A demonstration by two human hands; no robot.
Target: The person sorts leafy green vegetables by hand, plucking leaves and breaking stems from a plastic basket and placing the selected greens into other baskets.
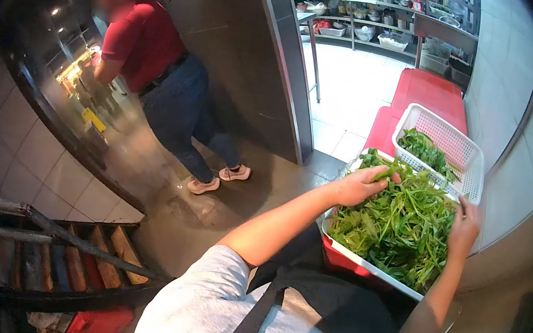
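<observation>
A big heap of leafy green vegetables (402, 226) fills a white-rimmed container (377, 271) right in front of my body. Over the far left part of the heap, my left hand (362, 187) is closed around a few green leaves and stems. My right hand (465, 227) is at the heap's right side, its fingers bent together near the close edge of a white perforated basket (474, 162); what they pinch, if anything, is too small to make out. Inside that basket lies a smaller bunch of greens (426, 151).
Red lids or boxes (432, 93) stand under and behind the basket, along a tiled wall (505, 96). A person in a red shirt (145, 42) stands at the left by a doorway. Wooden stairs with a rail (80, 243) are at lower left. Kitchen shelves (383, 28) hold bowls and tubs.
</observation>
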